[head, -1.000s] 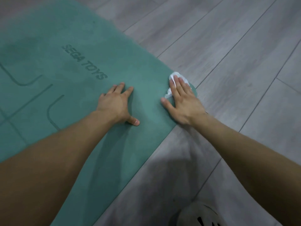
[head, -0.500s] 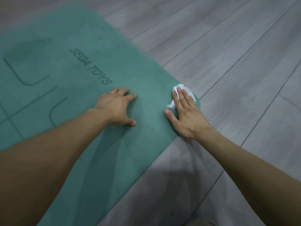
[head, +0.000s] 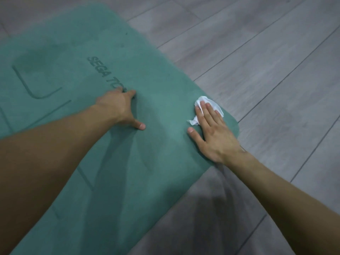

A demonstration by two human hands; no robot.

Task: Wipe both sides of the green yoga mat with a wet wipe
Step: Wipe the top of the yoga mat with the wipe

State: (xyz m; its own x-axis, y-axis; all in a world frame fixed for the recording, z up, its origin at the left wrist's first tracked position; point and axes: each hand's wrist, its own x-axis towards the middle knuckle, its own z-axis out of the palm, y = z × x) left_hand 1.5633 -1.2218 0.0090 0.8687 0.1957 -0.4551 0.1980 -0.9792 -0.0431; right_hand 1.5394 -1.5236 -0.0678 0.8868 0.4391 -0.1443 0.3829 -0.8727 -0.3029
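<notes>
Here, the right hand (head: 213, 133) is lying flat with fingers straight, pressing a crumpled white wet wipe (head: 209, 105) onto the green yoga mat (head: 156, 85) near its rounded corner. Left of it, the left hand (head: 119, 107) is resting spread on the mat. The mat is lying on a grey plank floor (head: 257, 52).

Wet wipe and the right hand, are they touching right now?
Touching. The head view shows the right hand lying flat, its straight fingers on top of the wet wipe, pressing it onto the green yoga mat near the corner.
</notes>
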